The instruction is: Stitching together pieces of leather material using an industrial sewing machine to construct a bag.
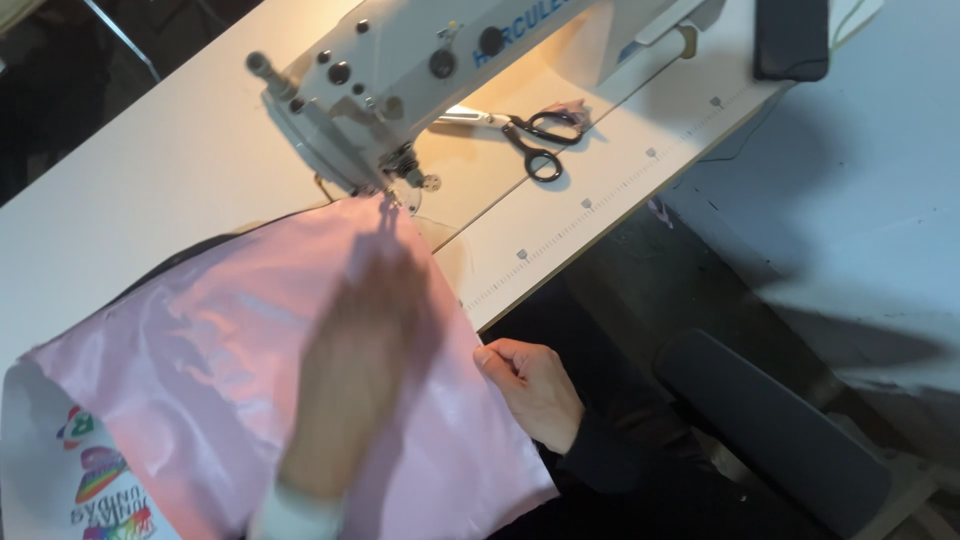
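Note:
A sheet of shiny pink fabric (200,360) lies on the sewing table, and its far corner reaches under the needle of a cream sewing machine (400,70). My left hand (350,370), blurred by motion, lies flat on top of the fabric, fingers pointing toward the needle, with a white cuff at the wrist. My right hand (530,390), in a dark sleeve, pinches the fabric's right edge where it hangs over the table's front edge.
Black-handled scissors (535,135) lie on the table (120,180) right of the machine. A dark flat phone-like object (790,38) rests at the far right. A printed white piece (60,480) shows under the fabric. A black padded seat (770,430) stands below the table.

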